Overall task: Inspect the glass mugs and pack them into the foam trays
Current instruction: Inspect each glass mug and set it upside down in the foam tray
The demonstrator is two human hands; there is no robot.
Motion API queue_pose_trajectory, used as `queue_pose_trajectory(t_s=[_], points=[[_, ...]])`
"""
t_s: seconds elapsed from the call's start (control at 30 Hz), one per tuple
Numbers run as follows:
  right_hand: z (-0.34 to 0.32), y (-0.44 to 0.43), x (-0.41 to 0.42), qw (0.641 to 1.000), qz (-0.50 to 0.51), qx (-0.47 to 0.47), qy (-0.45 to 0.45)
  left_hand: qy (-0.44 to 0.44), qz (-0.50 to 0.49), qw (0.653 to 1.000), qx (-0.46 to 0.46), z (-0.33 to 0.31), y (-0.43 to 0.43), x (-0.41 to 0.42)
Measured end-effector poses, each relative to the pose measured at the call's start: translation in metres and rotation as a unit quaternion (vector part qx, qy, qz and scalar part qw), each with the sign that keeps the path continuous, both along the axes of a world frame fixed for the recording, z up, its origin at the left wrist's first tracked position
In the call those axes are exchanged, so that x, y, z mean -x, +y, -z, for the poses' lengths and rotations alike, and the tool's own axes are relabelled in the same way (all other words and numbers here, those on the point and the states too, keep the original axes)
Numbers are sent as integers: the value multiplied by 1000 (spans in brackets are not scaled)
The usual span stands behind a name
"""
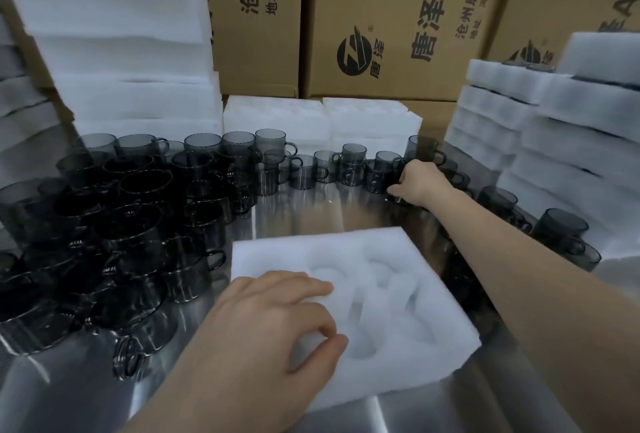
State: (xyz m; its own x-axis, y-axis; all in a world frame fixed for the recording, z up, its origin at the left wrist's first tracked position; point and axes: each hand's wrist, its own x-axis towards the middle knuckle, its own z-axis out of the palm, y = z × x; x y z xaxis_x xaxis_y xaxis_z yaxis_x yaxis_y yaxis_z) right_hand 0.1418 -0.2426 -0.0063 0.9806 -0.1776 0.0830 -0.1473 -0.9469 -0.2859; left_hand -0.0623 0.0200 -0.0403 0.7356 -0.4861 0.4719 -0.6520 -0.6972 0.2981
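A white foam tray (398, 297) with several hollow pockets lies on the steel table (311, 214) in front of me. My left hand (277, 322) rests on its near left part, fingers curled over the foam edge of a pocket. My right hand (417, 181) reaches to the far right and grips a smoky grey glass mug (396, 190) in a row of mugs (353, 164). A dense crowd of the same dark mugs (131, 221), some stacked, fills the left of the table.
Stacks of foam trays stand at the back left (121, 34), back middle (322, 117) and right (554, 142). Cardboard boxes (381, 17) form a wall behind. More mugs (561, 228) sit along the right edge.
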Motion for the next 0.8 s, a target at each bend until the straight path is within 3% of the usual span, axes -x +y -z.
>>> queue_pose_trajectory(t_s=[0.1, 0.23, 0.37, 0.5, 0.6, 0.8], points=[[-7, 4, 9, 1000, -16, -16, -8, 15, -3, 1000, -3, -1, 2, 1], [-28, 15, 38, 992, -70, -51, -94, 30, -3, 999, 24, -6, 4, 4], [-46, 44, 88, 952, -192, -197, -137, 0, -17, 992, 128, -21, 5, -5], [-45, 80, 117, 905, -293, -281, -131, 135, -75, 954, 258, -41, -7, -40], [-32, 98, 120, 898, -339, -253, -122, 199, -89, 925, 312, -38, -21, -67], [-7, 107, 116, 861, -255, -413, -153, 186, -73, 880, 431, -18, -25, -93]])
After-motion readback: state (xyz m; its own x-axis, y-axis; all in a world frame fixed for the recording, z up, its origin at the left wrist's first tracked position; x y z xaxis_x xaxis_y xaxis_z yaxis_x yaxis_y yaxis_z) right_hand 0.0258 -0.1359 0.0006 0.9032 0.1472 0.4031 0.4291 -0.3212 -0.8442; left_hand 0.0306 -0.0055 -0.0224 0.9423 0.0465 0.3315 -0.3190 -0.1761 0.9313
